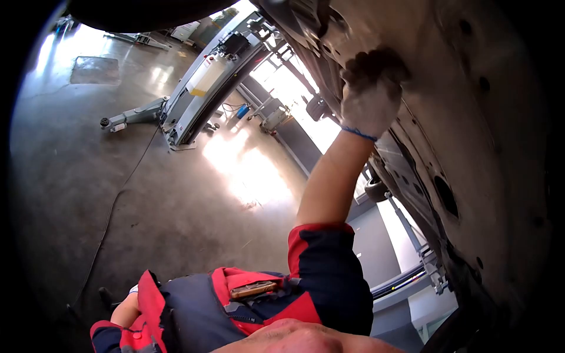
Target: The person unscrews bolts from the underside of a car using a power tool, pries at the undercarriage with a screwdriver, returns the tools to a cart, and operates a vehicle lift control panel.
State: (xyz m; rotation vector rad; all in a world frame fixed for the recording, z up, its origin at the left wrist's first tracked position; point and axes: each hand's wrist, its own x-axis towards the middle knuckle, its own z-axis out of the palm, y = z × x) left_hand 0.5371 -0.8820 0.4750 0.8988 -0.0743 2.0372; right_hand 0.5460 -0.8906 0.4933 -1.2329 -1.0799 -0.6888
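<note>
My right hand (pixel 372 97) is raised to the underside of a lifted vehicle (pixel 447 135). It wears a pale work glove with dark fingers and a blue cuff edge. The fingers are curled against the metal panel; whatever they hold, if anything, is hidden in shadow. My left hand (pixel 134 289) is low at the far left, beside my body. Only a small white patch of its glove shows past the red clothing, so its fingers are hidden. A brown-handled tool (pixel 254 289) sticks out of my chest pocket.
A lift post (pixel 206 76) with a low support arm (pixel 135 113) stands on the floor, a whitish container (pixel 207 74) attached to it. A dark cable (pixel 115 203) runs across the concrete. A blue cylinder (pixel 242 111) lies farther back. Holes (pixel 445 196) dot the vehicle's underside.
</note>
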